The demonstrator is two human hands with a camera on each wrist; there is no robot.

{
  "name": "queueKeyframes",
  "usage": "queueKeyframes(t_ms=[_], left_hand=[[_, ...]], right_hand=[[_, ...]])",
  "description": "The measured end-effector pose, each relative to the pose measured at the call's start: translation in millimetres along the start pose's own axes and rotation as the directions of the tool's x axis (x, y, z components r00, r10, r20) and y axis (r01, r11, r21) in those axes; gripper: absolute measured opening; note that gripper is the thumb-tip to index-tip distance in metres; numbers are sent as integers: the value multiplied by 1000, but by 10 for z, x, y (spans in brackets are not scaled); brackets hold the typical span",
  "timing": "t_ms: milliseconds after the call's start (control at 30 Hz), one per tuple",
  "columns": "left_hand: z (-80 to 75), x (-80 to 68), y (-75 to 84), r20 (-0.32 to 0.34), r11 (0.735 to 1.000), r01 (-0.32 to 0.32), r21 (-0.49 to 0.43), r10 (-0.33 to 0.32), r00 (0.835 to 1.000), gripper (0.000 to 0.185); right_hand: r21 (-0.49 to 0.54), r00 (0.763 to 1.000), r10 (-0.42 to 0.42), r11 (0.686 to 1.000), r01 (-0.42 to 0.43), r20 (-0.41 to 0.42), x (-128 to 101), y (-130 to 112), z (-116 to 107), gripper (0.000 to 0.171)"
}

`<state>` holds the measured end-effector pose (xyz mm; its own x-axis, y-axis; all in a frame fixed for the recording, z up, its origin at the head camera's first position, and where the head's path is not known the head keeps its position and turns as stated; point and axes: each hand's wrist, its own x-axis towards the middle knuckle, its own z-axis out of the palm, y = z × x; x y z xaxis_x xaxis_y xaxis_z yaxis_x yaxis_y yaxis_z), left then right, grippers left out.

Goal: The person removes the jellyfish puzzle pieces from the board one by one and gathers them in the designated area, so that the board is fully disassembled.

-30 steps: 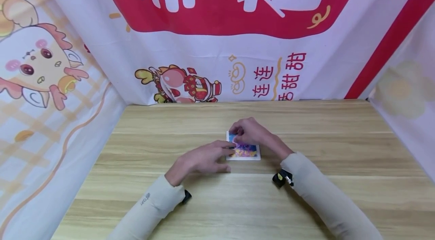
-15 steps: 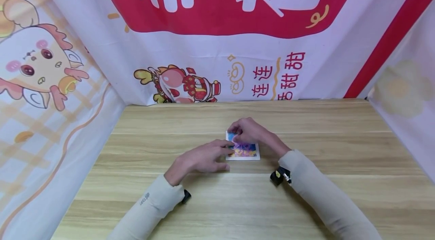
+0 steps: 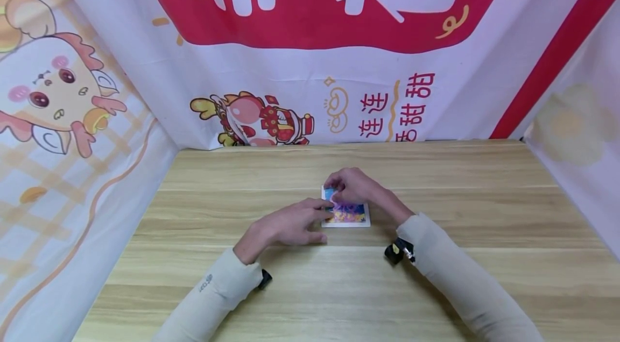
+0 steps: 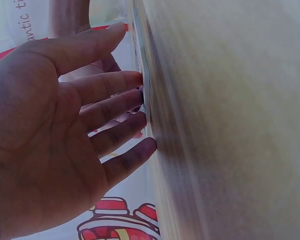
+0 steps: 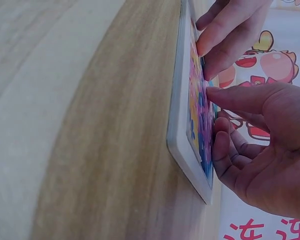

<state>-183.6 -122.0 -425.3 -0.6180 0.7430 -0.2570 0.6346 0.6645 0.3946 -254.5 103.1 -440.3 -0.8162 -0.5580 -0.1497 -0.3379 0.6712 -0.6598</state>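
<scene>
A small colourful picture puzzle in a white tray [image 3: 352, 216] lies flat at the middle of the wooden table [image 3: 484, 213]. My left hand [image 3: 290, 226] lies beside it with straight fingers, and their tips touch the tray's left edge [image 4: 142, 70]. My right hand [image 3: 357, 187] arches over the far left part of the picture. In the right wrist view its thumb and bent fingertips [image 5: 217, 130] press on the picture surface [image 5: 197, 115], while the left hand's fingertips [image 5: 222, 32] rest further along it. Whether a loose piece lies under the fingers is hidden.
Printed cloth banners [image 3: 310, 51] close in the table at the back and on both sides. Bare wood surrounds the tray. Small black wrist cameras [image 3: 398, 251] sit on both sleeves.
</scene>
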Motion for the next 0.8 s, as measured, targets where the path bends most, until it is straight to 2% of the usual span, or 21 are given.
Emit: queueKeyframes(t_ms=[100,367,633,800], left_hand=[[-3,0,3,2,1000,3,-2,-3,1000,62],[-11,-4,10,9,1000,-3,-2,3,1000,62],[-8,-13,-6,11,1000,-2,-16,2,1000,63],[-8,-18,-10,13,1000,-4,-13,5,1000,63]], right_hand=[[13,1000,4,1000,-4,-13,2,2,0,33],[55,997,78,996,-76,-25,-4,-16,9,30],[62,998,40,997,-37,-49,1,3,3,19],[85,996,22,996,-15,-81,11,31,-3,19]])
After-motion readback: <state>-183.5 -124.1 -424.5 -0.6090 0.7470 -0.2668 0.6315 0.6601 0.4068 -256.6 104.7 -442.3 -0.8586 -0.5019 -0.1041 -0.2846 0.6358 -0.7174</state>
